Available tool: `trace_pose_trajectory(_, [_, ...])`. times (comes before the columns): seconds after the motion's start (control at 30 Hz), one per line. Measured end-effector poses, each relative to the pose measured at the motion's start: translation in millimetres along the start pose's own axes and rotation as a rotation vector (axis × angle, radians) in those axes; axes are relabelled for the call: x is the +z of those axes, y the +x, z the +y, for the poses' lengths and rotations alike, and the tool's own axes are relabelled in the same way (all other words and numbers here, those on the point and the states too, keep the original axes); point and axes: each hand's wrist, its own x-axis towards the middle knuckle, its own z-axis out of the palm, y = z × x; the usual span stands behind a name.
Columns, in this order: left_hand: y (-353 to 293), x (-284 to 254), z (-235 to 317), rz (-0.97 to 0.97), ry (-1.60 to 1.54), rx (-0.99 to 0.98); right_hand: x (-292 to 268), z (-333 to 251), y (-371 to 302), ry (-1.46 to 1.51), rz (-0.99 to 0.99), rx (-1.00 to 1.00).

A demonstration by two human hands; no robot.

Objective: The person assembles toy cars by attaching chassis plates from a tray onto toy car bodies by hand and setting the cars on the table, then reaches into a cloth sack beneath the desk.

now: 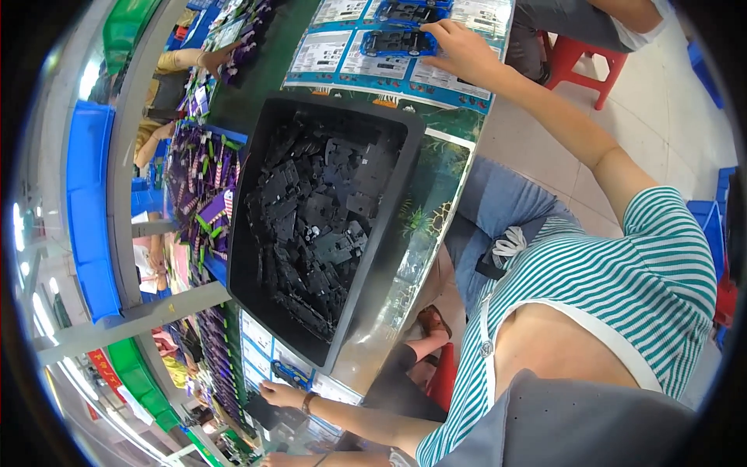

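My right hand point(463, 53) reaches to the top of the view. Its thumb and fingers are apart, at the right ends of two blue toy car bodies with dark undersides, an upper one point(408, 12) and a lower one point(398, 43). Both lie on printed picture sheets point(321, 51). At the lower left, my left hand point(282, 395), with a bracelet on the wrist, has its fingers bent together. It is beside another blue toy car point(292, 374) and a dark block-like thing point(268, 412); its grip is too small to make out.
Between my arms stands a large black bin point(383, 226) with many loose black plastic parts point(315, 210). Beyond it lie purple and green pieces point(204, 175), with other people's hands near them. Blue trays point(92, 210) hang at left. A red stool point(585, 66) stands at upper right.
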Motion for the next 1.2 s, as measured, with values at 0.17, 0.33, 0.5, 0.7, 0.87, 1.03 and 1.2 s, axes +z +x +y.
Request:
trace_pose_trajectory(0.17, [-83.3, -46.7, 175.7, -0.118, -0.659, 0.069, 22.2, 14.3, 3.4, 0.177, 0.083, 0.033])
trace_pose_trajectory(0.33, [-168.5, -62.1, 270.9, -0.296, -1.278, 0.111, -47.8, -26.9, 18.2, 0.273, -0.040, 0.128])
trace_pose_trajectory(0.5, [-214.9, -42.2, 324.3, -0.805, -1.950, -0.309, -120.0, -90.4, 25.3, 0.450, 0.008, 0.017])
trace_pose_trajectory(0.7, [-231.9, -22.7, 373.4, -1.127, -2.295, -0.591, -122.1, -168.8, 5.8, 0.794, -0.217, -0.301])
trace_pose_trajectory(0.87, [-215.8, -23.2, 369.2, -0.819, -2.264, -0.631, -93.6, -207.9, 9.0, 0.912, -0.278, -0.494])
trace_pose_trajectory(1.03, [-200.5, -4.4, 327.7, -0.701, -2.240, -0.723, -22.9, -185.4, 49.9, 0.303, -0.209, -0.709])
trace_pose_trajectory(1.2, [-199.5, 9.2, 314.6, -0.694, -2.224, -0.728, -8.6, -181.8, 48.7, 0.286, -0.481, -0.705])
